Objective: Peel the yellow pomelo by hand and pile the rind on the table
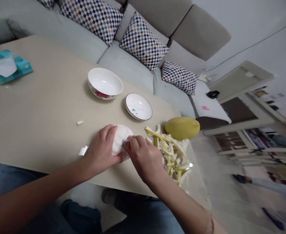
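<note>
A peeled pomelo (120, 138), white with pith, is held between my two hands above the table's near edge. My left hand (101, 148) wraps around its left side, thumb underneath. At its right side, the bent fingers of my right hand (145, 156) press into the pith; the fingertips are partly hidden. Just right of that hand lies a heap of yellow and white peel strips (173, 156). Behind the heap rests a whole yellow pomelo (182, 128). A small scrap of pith (80, 123) sits on the table to the left.
Beyond my hands stand a deep white bowl (105, 81) with a floral outside and a shallow dark-rimmed dish (138, 106). A blue tissue pack (8, 66) lies at far left. A sofa (130, 70) with checkered cushions borders the table (47, 107). Another person's legs (269, 185) show at right.
</note>
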A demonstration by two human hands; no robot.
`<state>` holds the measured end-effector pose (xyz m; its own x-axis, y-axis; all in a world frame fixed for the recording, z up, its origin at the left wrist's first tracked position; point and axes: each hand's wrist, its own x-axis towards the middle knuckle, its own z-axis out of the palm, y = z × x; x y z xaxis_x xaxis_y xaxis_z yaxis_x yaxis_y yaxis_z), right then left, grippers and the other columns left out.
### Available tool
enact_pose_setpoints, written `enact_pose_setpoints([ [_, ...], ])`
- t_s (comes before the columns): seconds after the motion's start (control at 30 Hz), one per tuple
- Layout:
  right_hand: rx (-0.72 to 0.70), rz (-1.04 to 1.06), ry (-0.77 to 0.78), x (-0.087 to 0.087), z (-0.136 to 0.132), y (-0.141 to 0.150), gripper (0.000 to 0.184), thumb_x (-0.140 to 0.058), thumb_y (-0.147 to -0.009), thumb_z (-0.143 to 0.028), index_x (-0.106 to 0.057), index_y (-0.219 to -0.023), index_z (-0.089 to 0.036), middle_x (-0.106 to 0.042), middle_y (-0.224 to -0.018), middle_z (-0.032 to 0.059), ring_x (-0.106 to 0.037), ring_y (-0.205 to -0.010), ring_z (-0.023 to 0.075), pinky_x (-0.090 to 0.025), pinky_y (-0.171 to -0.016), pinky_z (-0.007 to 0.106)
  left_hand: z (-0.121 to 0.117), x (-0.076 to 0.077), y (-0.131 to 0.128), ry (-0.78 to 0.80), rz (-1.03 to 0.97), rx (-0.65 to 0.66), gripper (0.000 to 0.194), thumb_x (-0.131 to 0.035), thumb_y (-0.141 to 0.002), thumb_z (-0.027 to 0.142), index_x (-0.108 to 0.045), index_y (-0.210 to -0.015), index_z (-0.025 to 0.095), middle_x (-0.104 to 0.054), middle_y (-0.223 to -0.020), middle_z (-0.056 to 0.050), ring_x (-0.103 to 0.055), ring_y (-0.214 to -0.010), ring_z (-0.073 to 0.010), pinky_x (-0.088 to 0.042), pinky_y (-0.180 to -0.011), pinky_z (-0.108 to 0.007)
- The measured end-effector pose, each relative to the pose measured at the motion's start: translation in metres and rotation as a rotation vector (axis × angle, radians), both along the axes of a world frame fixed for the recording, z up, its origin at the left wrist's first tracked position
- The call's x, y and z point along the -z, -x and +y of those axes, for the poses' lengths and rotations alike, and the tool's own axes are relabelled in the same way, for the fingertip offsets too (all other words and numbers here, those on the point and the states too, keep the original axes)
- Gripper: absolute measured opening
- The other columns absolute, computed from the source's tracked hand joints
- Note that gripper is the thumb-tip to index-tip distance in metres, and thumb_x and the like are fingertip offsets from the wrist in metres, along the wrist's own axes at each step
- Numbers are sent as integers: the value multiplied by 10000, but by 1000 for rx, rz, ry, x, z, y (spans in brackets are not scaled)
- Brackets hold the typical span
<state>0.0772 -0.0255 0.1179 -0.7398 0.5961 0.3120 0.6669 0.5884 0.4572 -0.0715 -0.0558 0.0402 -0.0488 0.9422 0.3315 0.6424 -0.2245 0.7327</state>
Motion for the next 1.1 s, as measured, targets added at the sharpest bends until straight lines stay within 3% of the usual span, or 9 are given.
enact_pose_setpoints([
  [0.17,4,89,102,-8,2,-6,181,-507,-887,-149,-640,-766,-169,-643,-672,31,-541,-528,137,-241,-465,277,-3,1,1,7,-7,8,812,-731,-705,326,-329,-1398,190,-414,-1415,-175,-429,-1321,-352,-432,-1072,-523],
  [0.3,109,50,204,-15,-4,-4,108,-547,-868,-154,-644,-824,-176,-676,-750,34,-571,-551,137,-204,-459,276,-4,1,0,0,0,9,843,-745,-692,314,-311,-1408,217,-416,-1417,-162,-438,-1318,-346,-431,-1077,-528],
  [0.47,161,52,216,-11,4,-4,147,-565,-820,-132,-623,-693,-176,-636,-650,28,-529,-489,130,-185,-465,279,-4,-2,-1,-26,56,11,832,-737,-693,290,-310,-1402,204,-428,-1404,-171,-442,-1309,-344,-421,-1089,-522],
  [0.6,197,315,284,-7,23,-19,156,-562,-811,-181,-644,-679,-176,-654,-630,29,-551,-532,138,-300,-513,257,-5,-5,0,8,81,20,854,-736,-662,257,-311,-1400,190,-420,-1404,-174,-432,-1315,-348,-416,-1099,-517],
  [0.8,509,777,485,4,37,-91,307,-541,-872,-395,-741,-936,-171,-720,-685,41,-634,-518,164,-475,-592,277,-5,-3,6,16,17,33,834,-718,-682,259,-306,-1407,216,-409,-1408,-157,-428,-1330,-341,-404,-1114,-525],
  [0.87,630,792,442,14,40,-126,362,-520,-875,-402,-739,-1034,-162,-742,-743,69,-652,-528,184,-498,-589,301,-4,-1,9,22,-6,26,828,-712,-694,275,-303,-1412,225,-399,-1418,-149,-418,-1341,-340,-392,-1124,-529],
  [0.97,653,609,299,29,44,-167,382,-439,-869,-273,-719,-1086,-131,-755,-932,146,-703,-688,240,-531,-657,362,-3,2,11,33,-17,24,815,-705,-707,290,-306,-1416,232,-391,-1429,-142,-404,-1354,-337,-377,-1136,-529],
  [1.03,635,528,203,33,41,-173,386,-456,-865,-259,-691,-1131,-108,-719,-1085,213,-707,-868,320,-543,-720,447,-3,2,11,37,-13,22,807,-700,-712,294,-310,-1415,228,-389,-1431,-141,-401,-1357,-333,-374,-1140,-525],
  [1.1,530,551,164,30,32,-156,375,-475,-898,-284,-665,-1179,-125,-666,-1215,227,-671,-1028,359,-538,-813,508,-3,2,11,32,-4,23,808,-699,-713,300,-310,-1417,222,-385,-1434,-143,-399,-1358,-333,-371,-1143,-525],
])
